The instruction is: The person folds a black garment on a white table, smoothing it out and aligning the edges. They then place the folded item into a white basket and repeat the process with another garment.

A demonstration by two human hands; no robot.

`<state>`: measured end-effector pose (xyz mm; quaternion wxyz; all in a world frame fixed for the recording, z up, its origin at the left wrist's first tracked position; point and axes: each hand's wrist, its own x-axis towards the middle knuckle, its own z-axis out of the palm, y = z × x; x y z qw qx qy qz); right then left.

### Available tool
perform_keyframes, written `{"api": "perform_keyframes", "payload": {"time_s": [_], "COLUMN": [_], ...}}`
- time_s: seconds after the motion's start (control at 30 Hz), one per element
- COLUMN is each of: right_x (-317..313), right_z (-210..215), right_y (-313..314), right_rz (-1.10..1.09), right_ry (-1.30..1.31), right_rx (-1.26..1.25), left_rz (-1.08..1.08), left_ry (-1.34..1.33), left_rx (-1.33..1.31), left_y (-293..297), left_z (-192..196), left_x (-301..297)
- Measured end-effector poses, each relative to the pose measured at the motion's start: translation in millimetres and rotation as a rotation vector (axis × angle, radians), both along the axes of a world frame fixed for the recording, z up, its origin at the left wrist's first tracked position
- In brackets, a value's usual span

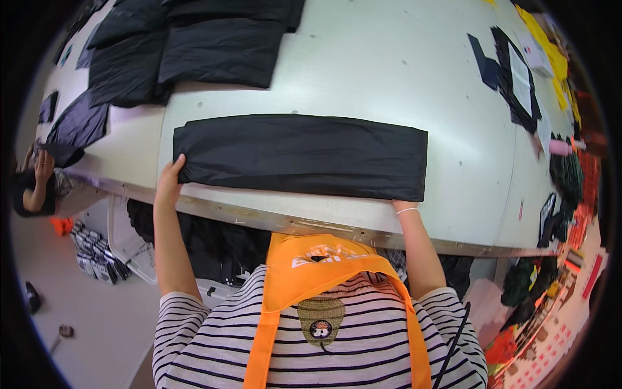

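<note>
Gripping black cloth (301, 155) by left edge: left hand (171, 175); tabletop (363, 84) spreading beyond.

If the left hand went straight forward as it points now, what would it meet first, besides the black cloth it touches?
Beyond the folded black cloth, the left hand would probably meet the piled black fabric farther across the table; the exact depth is hard to judge.

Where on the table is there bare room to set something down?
The widest bare patch of table lies between the folded black cloth, the black fabric at upper left and the papers at right, running past the cloth's right end. The upper left is crowded.
</note>
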<state>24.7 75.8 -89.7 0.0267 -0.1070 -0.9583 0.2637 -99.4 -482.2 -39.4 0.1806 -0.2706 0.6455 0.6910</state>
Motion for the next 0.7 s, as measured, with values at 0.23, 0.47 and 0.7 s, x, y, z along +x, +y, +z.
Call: {"api": "perform_keyframes", "payload": {"time_s": [0.23,0.47,0.7], "right_x": [39.9,31.0,5.7], "right_z": [42.7,97.1,16.5], "right_y": [-11.2,-24.4,31.1], "right_rz": [0.227,0.135,-0.112], "right_ry": [-0.510,-0.012,-0.122], "right_rx": [0.091,-0.023,0.476], "left_rz": [-0.079,-0.474,-0.773], "left_ry": [0.042,0.738,0.795], "left_rx": [-0.088,-1.588,-1.546], "left_y": [47.0,86.1,150.6], "left_z": [4.5,25.2,-15.6], "left_x": [-5.3,-14.1,-1.2]}}
